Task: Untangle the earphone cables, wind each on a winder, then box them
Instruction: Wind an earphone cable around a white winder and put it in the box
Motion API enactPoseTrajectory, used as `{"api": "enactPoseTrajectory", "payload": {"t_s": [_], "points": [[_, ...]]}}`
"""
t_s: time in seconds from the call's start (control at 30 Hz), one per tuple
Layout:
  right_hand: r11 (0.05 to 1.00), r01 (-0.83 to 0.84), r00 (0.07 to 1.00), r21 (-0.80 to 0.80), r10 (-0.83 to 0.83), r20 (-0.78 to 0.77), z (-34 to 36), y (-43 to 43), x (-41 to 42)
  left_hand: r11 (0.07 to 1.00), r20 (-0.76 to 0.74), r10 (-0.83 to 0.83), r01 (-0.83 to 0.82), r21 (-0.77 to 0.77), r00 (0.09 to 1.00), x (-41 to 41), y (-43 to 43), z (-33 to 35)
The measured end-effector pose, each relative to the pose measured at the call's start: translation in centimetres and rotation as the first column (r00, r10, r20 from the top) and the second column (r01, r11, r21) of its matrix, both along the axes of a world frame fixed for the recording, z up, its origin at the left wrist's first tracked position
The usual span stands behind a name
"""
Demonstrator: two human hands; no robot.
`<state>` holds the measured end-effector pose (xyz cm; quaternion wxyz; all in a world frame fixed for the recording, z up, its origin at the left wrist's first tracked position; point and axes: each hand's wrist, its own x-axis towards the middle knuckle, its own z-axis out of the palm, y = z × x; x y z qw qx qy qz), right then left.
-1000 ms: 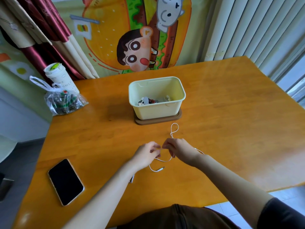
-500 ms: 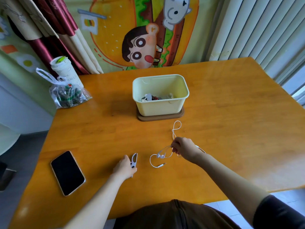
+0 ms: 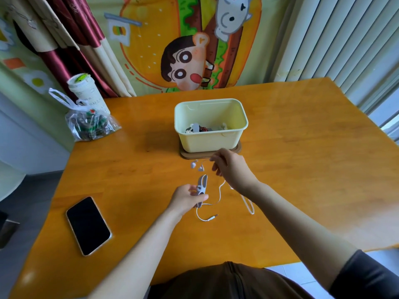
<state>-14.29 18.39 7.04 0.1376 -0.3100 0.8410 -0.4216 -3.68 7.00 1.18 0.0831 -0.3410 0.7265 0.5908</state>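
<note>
**A:** What changed in the last second?

**B:** The left hand (image 3: 186, 198) has lifted the winder (image 3: 202, 187) off the table (image 3: 302, 160) to mid-frame, gripped between thumb and curled fingers. The right hand (image 3: 232, 168) has risen toward the box (image 3: 211, 143), pinching the cable (image 3: 219, 192) just behind the earbuds (image 3: 195, 164).

**A:** Meaning?

**B:** This set looks untangled. I'd judge winding starts next.

**A:** How does the cable look?

**B:** It's thin, white and slack. The earbuds dangle left of the right hand's fingers. The cord drops in loose curves to the table below centre, passes by the winder's lower end, and ends at the plug (image 3: 213, 216). I see no knots. Other wound sets already lie in the box.
</note>
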Motion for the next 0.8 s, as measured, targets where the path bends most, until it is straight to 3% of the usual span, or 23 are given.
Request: {"api": "enactPoseTrajectory", "payload": {"t_s": [0.13, 0.23, 0.33, 0.47, 0.67, 0.8], "points": [[0.986, -0.089, 0.993, 0.144, 0.077, 0.088, -1.5, 0.7, 1.0, 0.999, -0.074, 0.034, -0.032, 0.022, 0.997, -0.8, 1.2, 1.4], [0.980, -0.062, 0.993, 0.189, 0.042, 0.111, -2.8, 1.4, 1.5, 0.998, -0.088, 0.030, -0.024, 0.061, 0.996, -0.9, 1.9, 1.8], [0.982, -0.035, 0.996, 0.188, 0.018, 0.089, -2.9, 1.9, 1.6, 0.991, -0.080, 0.012, -0.002, 0.131, 0.997, -0.7, 2.2, 2.1], [0.986, 0.013, 0.997, 0.164, -0.025, 0.071, -3.2, 2.2, 1.5, 0.940, -0.107, 0.156, -0.114, 0.321, 0.982, -0.6, 2.3, 2.3], [0.991, 0.011, 1.000, 0.134, -0.012, 0.006, -2.7, 1.8, 1.6, 0.955, -0.084, 0.198, -0.172, 0.242, 0.977, -0.5, 2.3, 1.8], [0.995, -0.010, 1.000, 0.101, 0.007, 0.028, -2.4, 1.5, 2.1, 0.905, -0.036, 0.286, -0.257, 0.338, 0.958, -0.6, 2.5, 1.5]]}}
